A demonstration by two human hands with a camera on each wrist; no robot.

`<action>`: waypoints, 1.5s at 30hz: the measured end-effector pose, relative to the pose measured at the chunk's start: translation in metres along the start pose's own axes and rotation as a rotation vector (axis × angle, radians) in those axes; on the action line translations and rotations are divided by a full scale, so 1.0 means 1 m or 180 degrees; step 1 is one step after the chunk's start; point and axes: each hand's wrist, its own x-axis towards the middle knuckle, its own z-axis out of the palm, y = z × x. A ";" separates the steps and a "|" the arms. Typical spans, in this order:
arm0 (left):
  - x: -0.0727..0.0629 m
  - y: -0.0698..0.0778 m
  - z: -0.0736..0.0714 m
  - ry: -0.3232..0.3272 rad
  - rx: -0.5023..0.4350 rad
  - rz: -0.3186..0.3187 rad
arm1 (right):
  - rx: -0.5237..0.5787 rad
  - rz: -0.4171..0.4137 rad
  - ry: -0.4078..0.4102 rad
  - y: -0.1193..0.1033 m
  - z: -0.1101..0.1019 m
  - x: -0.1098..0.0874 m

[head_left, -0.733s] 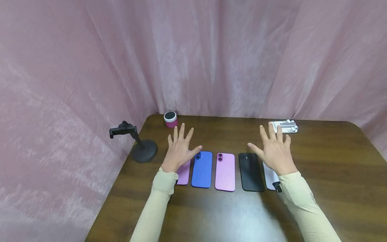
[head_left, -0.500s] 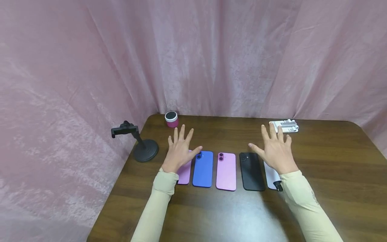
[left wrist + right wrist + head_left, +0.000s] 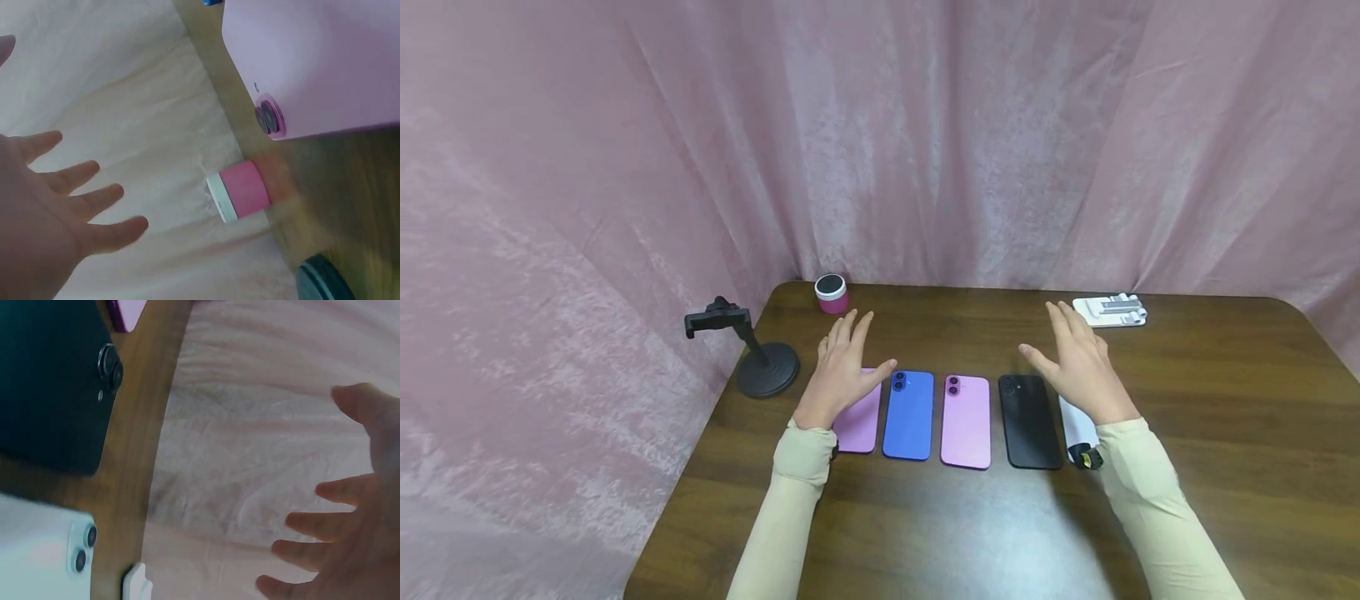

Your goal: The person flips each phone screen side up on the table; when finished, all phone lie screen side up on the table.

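Observation:
Several phones lie face down in a row on the brown table: a purple phone (image 3: 860,425), a blue phone (image 3: 908,417), a pink phone (image 3: 966,423), a black phone (image 3: 1031,425) and a white phone (image 3: 1075,423). My left hand (image 3: 837,383) hovers above the purple phone, fingers extended and thumb spread, holding nothing. Over the white phone, partly covering it, is my right hand (image 3: 1084,375), likewise extended and holding nothing. Both hands look raised off the table in the wrist views, where the left hand (image 3: 56,206) and right hand (image 3: 350,531) show apart from the phones.
A black phone stand (image 3: 766,369) with a round base stands at the table's left edge. Behind it is a pink jar (image 3: 832,300) with a white-rimmed dark lid. A white folded stand (image 3: 1111,311) lies at the back right. Pink curtain (image 3: 955,142) hangs behind the table.
Both hands have turned, so their fingers look closer together and more edge-on. The whole scene has shifted slightly right in the head view. The phones keep their places on the table.

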 end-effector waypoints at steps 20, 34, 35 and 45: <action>-0.022 -0.005 -0.009 -0.0195 -0.0833 -0.0380 | 0.0591 -0.0004 0.0331 -0.008 0.027 0.017; -0.035 -0.020 -0.021 -0.0244 -0.0750 -0.0459 | 0.0731 -0.0077 0.0129 -0.031 0.057 0.031; -0.036 -0.021 -0.020 -0.0245 -0.0733 -0.0473 | 0.0732 -0.0081 0.0096 -0.034 0.059 0.031; -0.046 -0.027 -0.028 -0.0263 -0.0692 -0.0527 | 0.0778 -0.0146 -0.0114 -0.053 0.074 0.041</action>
